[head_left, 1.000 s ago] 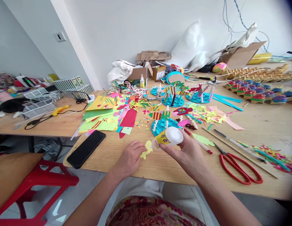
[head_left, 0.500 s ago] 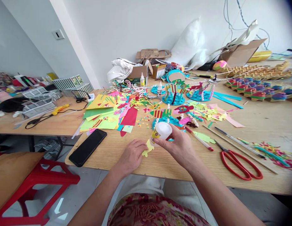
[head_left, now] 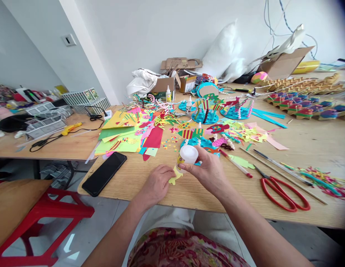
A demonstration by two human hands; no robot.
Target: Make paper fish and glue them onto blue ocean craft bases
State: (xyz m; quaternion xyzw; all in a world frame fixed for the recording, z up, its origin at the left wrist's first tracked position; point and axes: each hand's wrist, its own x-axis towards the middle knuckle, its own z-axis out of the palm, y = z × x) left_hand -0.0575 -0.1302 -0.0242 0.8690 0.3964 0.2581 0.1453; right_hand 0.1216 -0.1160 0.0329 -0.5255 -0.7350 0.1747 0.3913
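My right hand [head_left: 207, 171] grips a white glue bottle [head_left: 187, 155] with a yellow label, turned nozzle-down onto a small yellow paper cut-out [head_left: 174, 176] near the table's front edge. My left hand [head_left: 155, 183] rests on the wooden table [head_left: 189, 191], fingertips curled and pressing the left side of that cut-out. Just behind the bottle lies a blue paper disc with white trim [head_left: 201, 143].
A black phone [head_left: 104, 173] lies to the left, red scissors [head_left: 282, 192], thin sticks and a red pen [head_left: 235, 163] to the right. Coloured paper sheets [head_left: 121, 135], scraps, paper models and boxes crowd the back. A red stool [head_left: 47, 222] stands at lower left.
My right hand tipped the glue bottle from lying sideways to nozzle-down and brought it left onto the yellow cut-out. My left hand stayed on the cut-out.
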